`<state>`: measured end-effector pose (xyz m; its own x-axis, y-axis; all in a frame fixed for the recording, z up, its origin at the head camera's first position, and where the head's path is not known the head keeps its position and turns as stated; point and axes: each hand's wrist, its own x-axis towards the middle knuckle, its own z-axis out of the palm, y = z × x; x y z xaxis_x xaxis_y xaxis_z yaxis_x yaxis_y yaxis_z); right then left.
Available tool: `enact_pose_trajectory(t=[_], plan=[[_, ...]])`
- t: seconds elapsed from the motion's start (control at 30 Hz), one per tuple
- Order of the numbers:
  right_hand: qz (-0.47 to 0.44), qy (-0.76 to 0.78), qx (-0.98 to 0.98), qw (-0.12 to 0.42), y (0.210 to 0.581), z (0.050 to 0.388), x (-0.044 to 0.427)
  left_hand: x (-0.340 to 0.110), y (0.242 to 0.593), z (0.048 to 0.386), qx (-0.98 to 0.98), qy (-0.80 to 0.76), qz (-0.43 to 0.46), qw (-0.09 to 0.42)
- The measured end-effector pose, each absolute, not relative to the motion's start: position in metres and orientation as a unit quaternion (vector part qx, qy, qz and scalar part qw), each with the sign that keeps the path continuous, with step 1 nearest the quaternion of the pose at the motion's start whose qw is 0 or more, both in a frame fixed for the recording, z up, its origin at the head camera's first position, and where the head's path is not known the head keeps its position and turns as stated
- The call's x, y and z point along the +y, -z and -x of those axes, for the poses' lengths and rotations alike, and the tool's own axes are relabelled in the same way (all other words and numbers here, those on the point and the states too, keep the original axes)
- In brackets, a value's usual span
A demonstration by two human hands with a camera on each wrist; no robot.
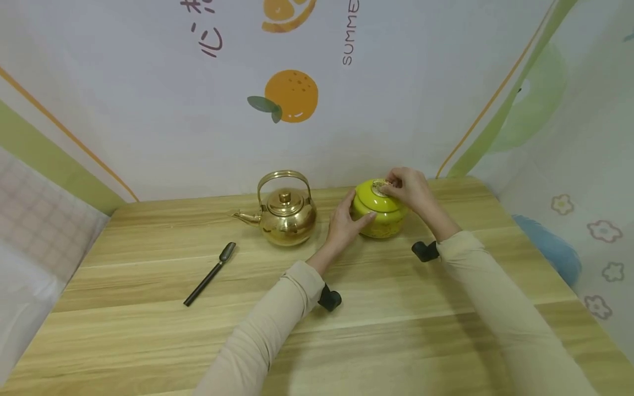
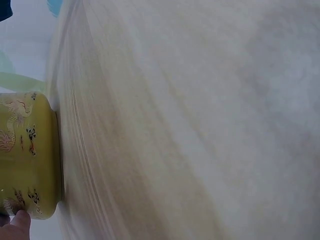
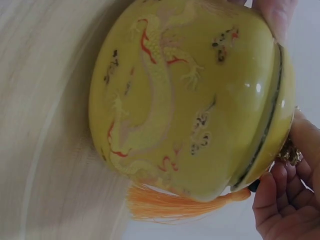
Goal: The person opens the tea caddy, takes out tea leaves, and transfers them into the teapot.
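A yellow lidded jar (image 1: 382,224) stands upright at the back of the table, right of centre. Its left side is held by my left hand (image 1: 343,223), thumb in front and fingers reaching behind. With thumb and fingers my right hand (image 1: 410,188) pinches the gold knob (image 1: 380,187) on the lid (image 1: 365,193). The lid sits on the jar, a dark seam showing below it in the right wrist view. That view also shows a dragon pattern on the jar body (image 3: 155,100) and an orange tassel (image 3: 185,205). A fingertip (image 2: 19,227) touches the jar in the left wrist view.
Left of the jar stands a brass kettle (image 1: 289,225) with a raised handle, its spout pointing left. A black scoop (image 1: 210,280) lies on the wooden table (image 1: 148,264) further left. A printed cloth (image 1: 223,137) hangs behind the table.
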<state>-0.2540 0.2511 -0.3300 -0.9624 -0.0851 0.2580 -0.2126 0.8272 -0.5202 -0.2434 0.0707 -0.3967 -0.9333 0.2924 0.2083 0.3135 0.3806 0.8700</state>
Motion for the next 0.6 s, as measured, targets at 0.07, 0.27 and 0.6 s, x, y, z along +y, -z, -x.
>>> enact_pose_trajectory(t=[0.07, 0.27, 0.6], plan=[[-0.075, -0.29, -0.948, 0.11, 0.331, 0.257, 0.25, 0.07, 0.396, 0.246, -0.83, 0.528, 0.182, 0.013], [-0.067, -0.315, -0.941, 0.104, 0.343, 0.261, 0.251, 0.068, 0.402, 0.253, -0.836, 0.516, 0.185, 0.017], [-0.04, -0.492, -0.859, 0.138, 0.371, 0.225, 0.283, 0.041, 0.395, 0.242, -0.835, 0.518, 0.171, -0.066]])
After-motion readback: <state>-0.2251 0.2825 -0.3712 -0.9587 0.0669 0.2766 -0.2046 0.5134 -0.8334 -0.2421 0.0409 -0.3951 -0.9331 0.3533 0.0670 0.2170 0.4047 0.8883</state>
